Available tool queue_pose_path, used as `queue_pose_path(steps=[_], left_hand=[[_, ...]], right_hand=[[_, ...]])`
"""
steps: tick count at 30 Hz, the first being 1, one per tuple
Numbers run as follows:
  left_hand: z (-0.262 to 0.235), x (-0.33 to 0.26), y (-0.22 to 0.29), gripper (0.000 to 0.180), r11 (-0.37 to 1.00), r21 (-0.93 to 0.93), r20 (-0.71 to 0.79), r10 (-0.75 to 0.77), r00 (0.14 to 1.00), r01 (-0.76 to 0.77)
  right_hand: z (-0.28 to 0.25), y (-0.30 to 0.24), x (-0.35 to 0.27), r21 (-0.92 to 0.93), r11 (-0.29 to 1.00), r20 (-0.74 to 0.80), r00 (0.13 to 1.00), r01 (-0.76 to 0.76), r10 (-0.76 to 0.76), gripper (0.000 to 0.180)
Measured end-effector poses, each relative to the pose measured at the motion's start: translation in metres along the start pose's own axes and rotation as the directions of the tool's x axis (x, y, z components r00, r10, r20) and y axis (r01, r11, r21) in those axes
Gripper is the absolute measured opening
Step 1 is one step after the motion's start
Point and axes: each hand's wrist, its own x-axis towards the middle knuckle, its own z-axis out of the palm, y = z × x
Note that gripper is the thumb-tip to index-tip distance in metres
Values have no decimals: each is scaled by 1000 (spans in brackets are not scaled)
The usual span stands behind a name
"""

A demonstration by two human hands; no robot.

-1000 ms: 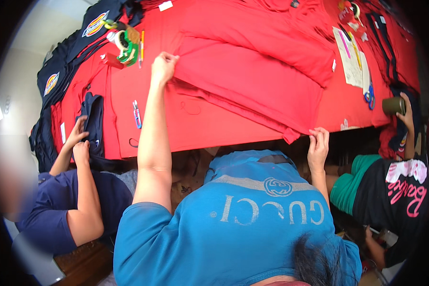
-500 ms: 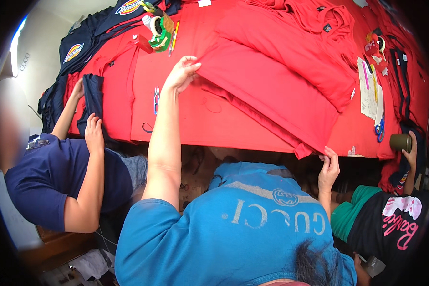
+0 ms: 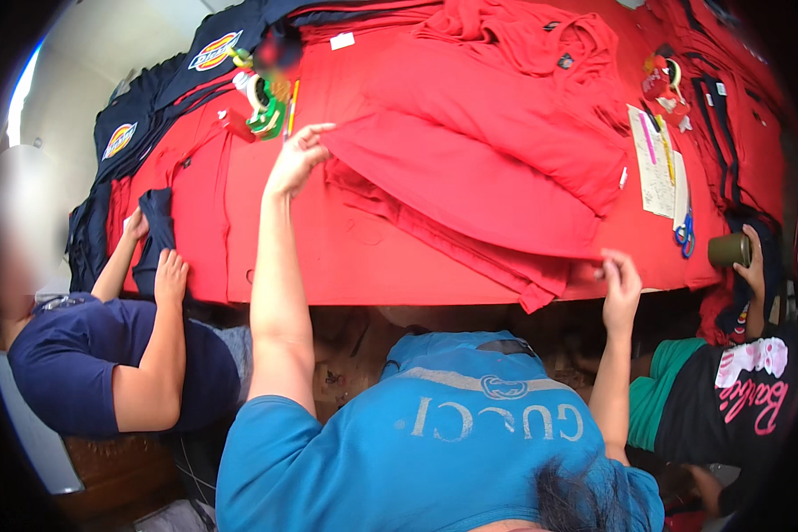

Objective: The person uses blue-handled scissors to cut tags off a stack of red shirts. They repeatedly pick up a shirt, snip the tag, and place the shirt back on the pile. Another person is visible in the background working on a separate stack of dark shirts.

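A red shirt [image 3: 452, 195] is stretched between my two hands, its lower edge raised off the red-covered table [image 3: 355, 266]. My left hand [image 3: 298, 160] pinches one corner at the upper left. At the near right edge of the table, my right hand [image 3: 621, 282] pinches the opposite corner between thumb and fingers. Beneath the lifted edge, another red layer of fabric shows, with a bit poking over the table's front edge. Beyond the shirt lies a thick fold of red cloth [image 3: 505, 111].
A green tape dispenser [image 3: 269, 122] stands at the back left. Written paper [image 3: 653, 168] and blue scissors [image 3: 684, 236] lie to the right. A person at left [image 3: 71, 363] handles dark cloth [image 3: 157, 226]. Another person at right holds an olive cylindrical container [image 3: 724, 251].
The shirt's edge has risen and now bows between my hands. My right hand has lifted slightly up from the table edge. The whole view has shifted a little.
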Motion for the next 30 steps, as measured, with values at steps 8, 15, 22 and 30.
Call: queue_pose_path(steps=[8,15,22,30], left_hand=[[106,137,39,82,927,358,-4,120,993,-111],[145,162,-30,68,361,931,-139,216,966,54],[152,186,-52,65,214,973,-174,409,896,91],[154,182,-53,65,180,953,-297,396,869,244]], right_hand=[[-9,41,195,453,891,-173,981,-1,89,29],[63,46,165,-784,619,-41,991,48,-128,59],[54,64,175,-764,618,24,965,185,-260,68],[8,42,187,-796,537,158,952,280,-261,50]])
